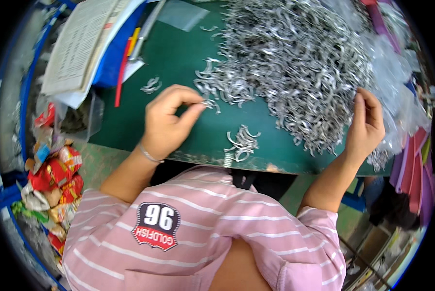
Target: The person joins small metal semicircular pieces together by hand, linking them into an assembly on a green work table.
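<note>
Left hand (166, 121) pinches metal clips (209, 103) at the pile (295, 72) edge; right hand (365, 127), fingers curled, touches its right flank on the tabletop (178, 58).

A heap of crumpled snack wrappers (52, 182), red, yellow and green, lies off the desk's (178, 63) left edge, below its near left corner. Printed paper sheets (79, 43), pale with rows of dark print, overhang the far left corner on a blue folder (115, 53). Clear plastic bags (397, 63) bunch along the right edge. A red-and-black shield-shaped badge (156, 226) sits on the striped pink shirt (237, 233).
</note>
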A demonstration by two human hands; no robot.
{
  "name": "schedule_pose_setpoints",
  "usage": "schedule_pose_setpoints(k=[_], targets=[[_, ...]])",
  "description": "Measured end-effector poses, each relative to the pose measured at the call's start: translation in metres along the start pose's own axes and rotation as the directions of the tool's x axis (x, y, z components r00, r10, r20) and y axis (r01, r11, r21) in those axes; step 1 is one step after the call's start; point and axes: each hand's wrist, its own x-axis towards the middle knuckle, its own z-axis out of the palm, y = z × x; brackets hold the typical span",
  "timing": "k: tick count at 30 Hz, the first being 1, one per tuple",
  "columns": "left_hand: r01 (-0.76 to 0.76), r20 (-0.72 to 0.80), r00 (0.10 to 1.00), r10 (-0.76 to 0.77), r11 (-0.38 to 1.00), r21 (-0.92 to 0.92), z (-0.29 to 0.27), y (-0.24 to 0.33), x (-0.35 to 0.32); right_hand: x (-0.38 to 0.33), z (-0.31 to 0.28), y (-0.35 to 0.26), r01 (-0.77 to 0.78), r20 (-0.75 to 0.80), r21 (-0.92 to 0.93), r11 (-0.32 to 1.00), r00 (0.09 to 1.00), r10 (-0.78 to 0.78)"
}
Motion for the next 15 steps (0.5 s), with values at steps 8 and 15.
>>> schedule_pose_setpoints(k=[8,15], targets=[[-0.160,-0.082,0.984,0.159,0.987,-0.012,0.002,0.011,0.003,-0.047,0.092,-0.110,0.003,0.722,0.443,0.897,0.592,-0.359],[0.220,0.147,0.974,-0.172,0.880,-0.422,0.002,0.002,-0.005,-0.061,0.110,-0.086,0.124,0.539,0.585,0.802,0.679,-0.498]])
